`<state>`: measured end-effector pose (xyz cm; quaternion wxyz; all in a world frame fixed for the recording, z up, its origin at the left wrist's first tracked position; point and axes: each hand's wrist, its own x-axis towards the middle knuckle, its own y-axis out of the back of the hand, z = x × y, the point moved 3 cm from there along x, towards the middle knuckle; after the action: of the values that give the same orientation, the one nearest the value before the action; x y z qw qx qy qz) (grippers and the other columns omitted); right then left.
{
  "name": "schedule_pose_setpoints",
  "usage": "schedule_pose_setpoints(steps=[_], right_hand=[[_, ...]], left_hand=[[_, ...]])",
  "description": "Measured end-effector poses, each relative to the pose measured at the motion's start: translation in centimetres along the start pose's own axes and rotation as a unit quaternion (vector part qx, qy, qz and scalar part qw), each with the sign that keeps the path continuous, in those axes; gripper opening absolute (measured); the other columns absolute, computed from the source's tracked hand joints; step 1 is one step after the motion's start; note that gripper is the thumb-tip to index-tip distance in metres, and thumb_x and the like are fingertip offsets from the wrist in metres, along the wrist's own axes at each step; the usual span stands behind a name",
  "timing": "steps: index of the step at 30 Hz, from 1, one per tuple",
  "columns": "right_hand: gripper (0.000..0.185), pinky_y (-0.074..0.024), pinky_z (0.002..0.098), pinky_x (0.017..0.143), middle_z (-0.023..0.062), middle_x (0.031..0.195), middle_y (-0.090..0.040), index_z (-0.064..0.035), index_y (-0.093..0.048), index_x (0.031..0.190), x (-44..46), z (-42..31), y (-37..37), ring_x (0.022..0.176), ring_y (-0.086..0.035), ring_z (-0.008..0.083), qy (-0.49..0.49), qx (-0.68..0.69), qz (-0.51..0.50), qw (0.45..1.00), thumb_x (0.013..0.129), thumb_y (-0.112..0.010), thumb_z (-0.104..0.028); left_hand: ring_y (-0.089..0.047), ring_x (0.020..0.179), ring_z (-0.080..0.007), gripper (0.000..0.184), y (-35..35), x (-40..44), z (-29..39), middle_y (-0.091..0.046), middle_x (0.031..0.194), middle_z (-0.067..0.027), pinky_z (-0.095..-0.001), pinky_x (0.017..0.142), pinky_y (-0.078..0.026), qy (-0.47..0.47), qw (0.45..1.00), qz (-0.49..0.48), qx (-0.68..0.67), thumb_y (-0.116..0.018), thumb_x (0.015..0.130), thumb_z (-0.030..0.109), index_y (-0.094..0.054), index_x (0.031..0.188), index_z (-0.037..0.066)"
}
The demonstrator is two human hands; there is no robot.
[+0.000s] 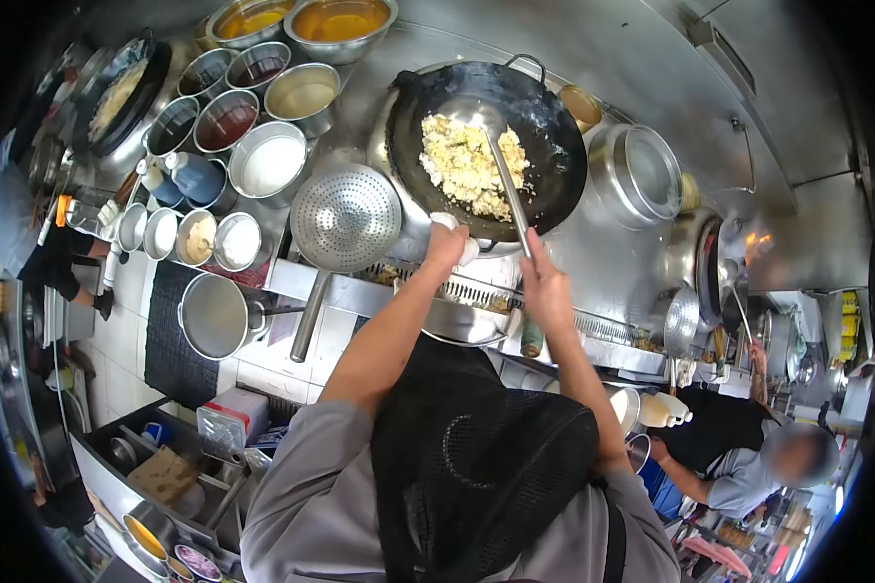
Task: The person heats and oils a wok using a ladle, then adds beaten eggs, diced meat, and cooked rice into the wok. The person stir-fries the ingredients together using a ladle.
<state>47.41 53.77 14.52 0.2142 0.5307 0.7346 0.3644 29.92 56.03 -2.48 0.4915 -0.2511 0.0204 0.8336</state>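
Observation:
A black wok (pixel 554 126) sits on the range with a heap of fried rice (pixel 467 165) in it, mixed with yellow bits that look like egg. At its near rim, my left hand (pixel 446 245) is closed around a folded white cloth (pixel 470 251), pressed against the wok's edge; the part of the wok under the cloth is hidden. My right hand (pixel 548 291) is wrapped round the long metal handle of a ladle (pixel 507 180). The ladle's bowl rests in the wok, at the far side of the rice.
Left of the wok lies a perforated strainer (pixel 346 216). Beyond it stand several bowls of sauces and a bowl of white powder (pixel 268 160). Below hangs a metal pot (pixel 213 316). Stacked metal pans (pixel 642 175) stand to the right. A co-worker (pixel 739 457) works at another wok there, near a flame.

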Motion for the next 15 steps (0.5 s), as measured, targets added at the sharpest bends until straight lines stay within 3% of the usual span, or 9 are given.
schedule_pose_setpoints(steps=[3, 6, 8, 10, 12, 14, 15], right_hand=[[0.045, -0.0522, 0.0479, 0.078, 0.0300, 0.103, -0.065, -0.0094, -0.052, 0.138, -0.7, 3.8, -3.5, 0.090, -0.066, 0.0439, -0.008, -0.052, -0.072, 0.996, 0.094, -0.059, -0.019], [0.048, -0.0514, 0.0473, 0.082, 0.0295, 0.107, -0.065, -0.0106, -0.049, 0.140, 0.3, 4.7, 0.8, 0.095, -0.066, 0.0433, 0.003, 0.030, -0.090, 0.996, 0.094, -0.058, -0.020], [0.048, -0.0513, 0.0456, 0.083, 0.0290, 0.110, -0.064, -0.0102, -0.048, 0.141, -1.1, 1.7, 2.7, 0.099, -0.065, 0.0432, -0.046, 0.022, -0.108, 0.993, 0.095, -0.058, -0.018], [0.047, -0.0523, 0.0428, 0.082, 0.0296, 0.109, -0.065, -0.0081, -0.049, 0.140, -3.5, 0.7, 2.4, 0.098, -0.065, 0.0429, -0.030, 0.011, -0.025, 0.999, 0.094, -0.058, -0.015], [0.047, -0.0526, 0.0419, 0.080, 0.0309, 0.108, -0.064, -0.0067, -0.049, 0.139, -4.1, 2.0, 0.4, 0.097, -0.065, 0.0436, -0.052, -0.022, -0.031, 0.998, 0.094, -0.058, -0.013], [0.047, -0.0516, 0.0433, 0.081, 0.0318, 0.109, -0.062, -0.0083, -0.048, 0.140, -3.2, 4.7, -1.4, 0.097, -0.064, 0.0456, -0.003, 0.003, -0.105, 0.994, 0.094, -0.057, -0.014], [0.046, -0.0509, 0.0438, 0.082, 0.0307, 0.110, -0.063, -0.0101, -0.048, 0.140, -2.1, 3.6, 0.0, 0.098, -0.063, 0.0456, -0.048, 0.034, -0.131, 0.990, 0.096, -0.056, -0.016]], left_hand=[[-0.062, 0.082, -0.0271, 0.033, 0.2, -0.8, 1.4, -0.062, 0.093, -0.0216, -0.0386, 0.072, -0.050, -0.001, 1.000, 0.016, -0.006, -0.059, 0.078, 0.011, -0.055, 0.099, -0.015], [-0.061, 0.082, -0.0231, 0.038, 0.2, -0.5, 1.1, -0.060, 0.097, -0.0185, -0.0370, 0.068, -0.051, 0.033, 0.998, -0.044, -0.006, -0.059, 0.082, 0.013, -0.048, 0.108, -0.013], [-0.061, 0.086, -0.0257, 0.042, 0.3, 0.4, -0.4, -0.061, 0.097, -0.0213, -0.0375, 0.073, -0.050, 0.019, 0.999, 0.023, 0.018, -0.059, 0.078, 0.011, -0.049, 0.109, -0.016], [-0.061, 0.087, -0.0252, 0.044, 0.3, 0.0, -0.4, -0.060, 0.099, -0.0207, -0.0373, 0.074, -0.050, 0.025, 0.999, 0.028, 0.011, -0.060, 0.078, 0.012, -0.046, 0.111, -0.015], [-0.061, 0.086, -0.0243, 0.041, 0.2, -0.4, 0.5, -0.061, 0.097, -0.0201, -0.0374, 0.073, -0.050, 0.017, 1.000, 0.013, 0.006, -0.061, 0.078, 0.012, -0.048, 0.107, -0.014], [-0.061, 0.085, -0.0241, 0.040, 0.3, -0.8, 1.2, -0.061, 0.096, -0.0199, -0.0374, 0.072, -0.050, 0.021, 1.000, -0.014, -0.018, -0.061, 0.078, 0.013, -0.049, 0.106, -0.014], [-0.060, 0.084, -0.0238, 0.040, 0.2, -0.9, 1.3, -0.061, 0.096, -0.0197, -0.0374, 0.072, -0.050, 0.025, 0.998, -0.040, -0.044, -0.061, 0.078, 0.013, -0.050, 0.106, -0.014]])
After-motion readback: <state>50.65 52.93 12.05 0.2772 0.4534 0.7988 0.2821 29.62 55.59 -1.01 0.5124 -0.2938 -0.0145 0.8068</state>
